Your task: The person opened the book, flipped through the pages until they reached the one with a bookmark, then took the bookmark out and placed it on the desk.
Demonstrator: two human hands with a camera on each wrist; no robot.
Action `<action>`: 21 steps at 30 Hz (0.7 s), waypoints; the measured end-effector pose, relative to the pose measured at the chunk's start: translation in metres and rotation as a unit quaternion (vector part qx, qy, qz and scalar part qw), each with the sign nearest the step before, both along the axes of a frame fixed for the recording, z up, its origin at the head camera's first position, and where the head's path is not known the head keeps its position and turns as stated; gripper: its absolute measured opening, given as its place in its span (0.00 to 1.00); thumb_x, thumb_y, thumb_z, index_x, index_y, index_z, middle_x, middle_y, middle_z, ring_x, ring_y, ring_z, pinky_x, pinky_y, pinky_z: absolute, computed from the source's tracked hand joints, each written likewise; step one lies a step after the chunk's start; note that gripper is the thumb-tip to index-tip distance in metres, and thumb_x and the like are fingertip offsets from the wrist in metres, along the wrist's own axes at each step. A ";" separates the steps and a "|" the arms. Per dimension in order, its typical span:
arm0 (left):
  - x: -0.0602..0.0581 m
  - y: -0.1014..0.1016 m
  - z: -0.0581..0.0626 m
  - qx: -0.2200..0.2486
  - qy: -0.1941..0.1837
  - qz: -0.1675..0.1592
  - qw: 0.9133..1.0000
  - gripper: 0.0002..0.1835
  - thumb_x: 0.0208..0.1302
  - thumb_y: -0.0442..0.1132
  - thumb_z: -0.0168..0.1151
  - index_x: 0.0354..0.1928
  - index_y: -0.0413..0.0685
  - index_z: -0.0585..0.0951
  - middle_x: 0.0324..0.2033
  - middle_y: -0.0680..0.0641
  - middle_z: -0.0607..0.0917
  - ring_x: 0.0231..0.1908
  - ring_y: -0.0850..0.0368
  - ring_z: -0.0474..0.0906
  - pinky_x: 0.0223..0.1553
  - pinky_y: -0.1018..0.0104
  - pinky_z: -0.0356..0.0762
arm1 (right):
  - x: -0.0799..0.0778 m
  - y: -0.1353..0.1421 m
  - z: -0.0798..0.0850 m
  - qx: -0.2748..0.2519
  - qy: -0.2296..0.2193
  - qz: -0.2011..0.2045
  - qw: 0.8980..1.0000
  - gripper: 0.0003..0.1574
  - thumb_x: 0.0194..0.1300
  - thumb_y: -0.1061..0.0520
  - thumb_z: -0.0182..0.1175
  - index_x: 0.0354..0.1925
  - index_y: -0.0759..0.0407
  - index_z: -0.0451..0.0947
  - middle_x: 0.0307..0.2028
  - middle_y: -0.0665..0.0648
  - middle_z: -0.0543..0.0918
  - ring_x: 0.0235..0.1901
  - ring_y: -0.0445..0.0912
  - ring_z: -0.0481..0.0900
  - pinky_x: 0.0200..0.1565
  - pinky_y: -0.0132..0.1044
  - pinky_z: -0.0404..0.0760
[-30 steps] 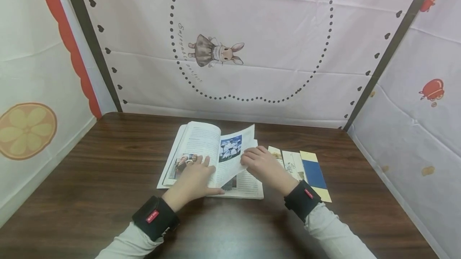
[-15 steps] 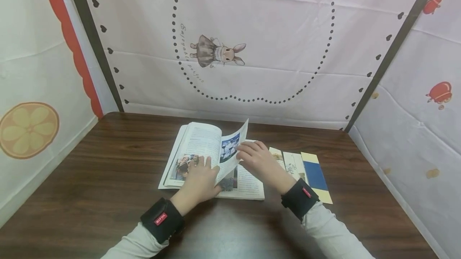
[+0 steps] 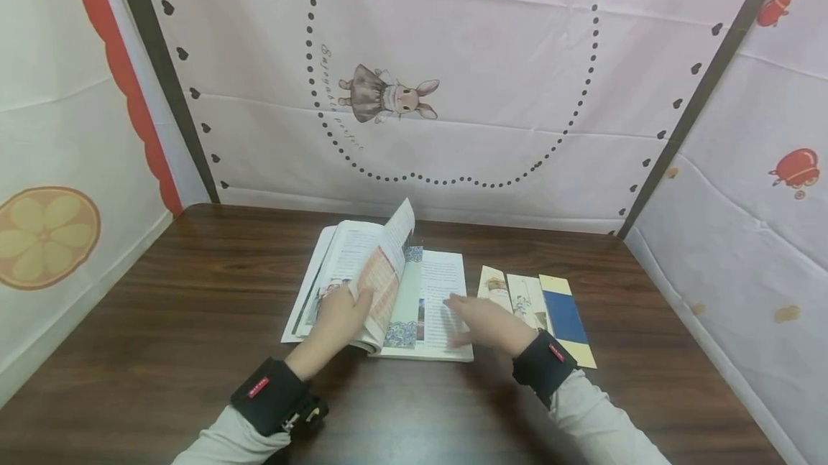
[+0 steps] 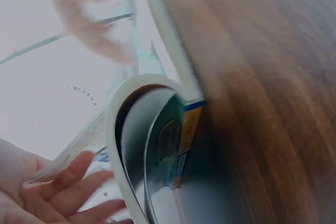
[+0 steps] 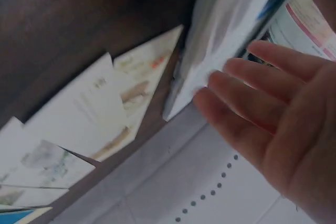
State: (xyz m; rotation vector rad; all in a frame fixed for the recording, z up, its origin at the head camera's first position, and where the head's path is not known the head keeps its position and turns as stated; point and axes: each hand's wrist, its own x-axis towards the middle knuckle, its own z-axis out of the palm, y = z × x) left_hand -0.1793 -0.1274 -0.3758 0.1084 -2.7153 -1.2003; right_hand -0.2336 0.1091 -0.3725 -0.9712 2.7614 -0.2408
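Note:
An open book (image 3: 443, 271) lies on the table, its lifted page (image 3: 382, 282) curving up toward the left side. My left hand (image 3: 336, 314) holds that page at the left, thumb on the near face and fingers behind; in the left wrist view the fingers (image 4: 79, 187) spread beside the curled pages (image 4: 131, 93). A pale green bookmark (image 3: 405, 300) with blue patterned ends lies along the book's middle, on the right-hand page. My right hand (image 3: 488, 321), blurred, hovers near the book's right edge with nothing in it; in the right wrist view its fingers (image 5: 247, 108) are extended.
Right of the book lie several bookmarks: one cream with a picture (image 3: 494, 285), one white with a plant print (image 3: 525, 296), and one blue and yellow (image 3: 567, 314). The brown wooden table (image 3: 162, 335) meets printed white cloth walls (image 3: 485, 113) at the back and sides.
The page has turned from right to left, uncovering the green bookmark. My right hand has let go of it and moved right; my left hand now holds it.

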 end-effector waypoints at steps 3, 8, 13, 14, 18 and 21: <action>0.000 -0.010 0.003 0.067 0.010 0.011 0.998 0.21 0.64 0.38 0.52 0.55 0.30 0.72 0.36 0.37 0.84 0.30 0.52 0.83 0.33 0.64 0.81 | 0.000 0.004 -0.008 0.008 -0.045 -0.013 0.999 0.49 0.48 0.49 0.72 0.64 0.64 0.65 0.67 0.63 0.66 0.67 0.55 0.65 0.66 0.47 0.65; 0.004 -0.022 0.005 0.056 0.038 0.032 0.997 0.39 0.57 0.32 0.56 0.70 0.42 0.53 0.43 0.30 0.81 0.29 0.46 0.80 0.28 0.60 0.77 | -0.001 0.005 -0.013 0.010 -0.031 -0.018 0.999 0.50 0.45 0.49 0.74 0.64 0.62 0.66 0.67 0.62 0.66 0.66 0.55 0.66 0.65 0.48 0.66; 0.008 -0.030 -0.009 -0.126 0.134 0.028 0.983 0.39 0.51 0.27 0.60 0.67 0.46 0.61 0.39 0.32 0.81 0.38 0.36 0.78 0.46 0.42 0.75 | -0.001 0.006 -0.016 0.000 -0.035 -0.024 0.999 0.50 0.46 0.50 0.74 0.65 0.61 0.66 0.67 0.61 0.66 0.66 0.56 0.66 0.65 0.49 0.66; 0.008 -0.031 -0.012 -0.167 0.151 0.027 0.974 0.39 0.50 0.26 0.62 0.66 0.47 0.63 0.45 0.31 0.79 0.48 0.32 0.74 0.55 0.35 0.67 | 0.000 0.006 -0.017 -0.002 -0.036 -0.024 0.999 0.50 0.46 0.50 0.74 0.65 0.61 0.66 0.67 0.61 0.66 0.66 0.56 0.66 0.65 0.49 0.66; 0.007 -0.033 -0.017 -0.294 0.167 -0.047 0.940 0.32 0.55 0.32 0.64 0.63 0.56 0.71 0.62 0.31 0.68 0.66 0.25 0.51 0.63 0.27 0.45 | -0.001 0.006 -0.016 -0.003 -0.024 0.001 1.000 0.48 0.46 0.51 0.73 0.63 0.61 0.67 0.65 0.62 0.69 0.64 0.56 0.68 0.64 0.50 0.67; 0.009 -0.029 -0.014 -0.317 0.128 -0.162 0.926 0.24 0.61 0.34 0.58 0.61 0.53 0.75 0.66 0.34 0.65 0.67 0.28 0.55 0.63 0.35 0.57 | -0.001 0.004 -0.014 -0.004 -0.009 0.042 0.999 0.44 0.46 0.54 0.74 0.61 0.59 0.70 0.60 0.61 0.73 0.60 0.55 0.71 0.61 0.48 0.71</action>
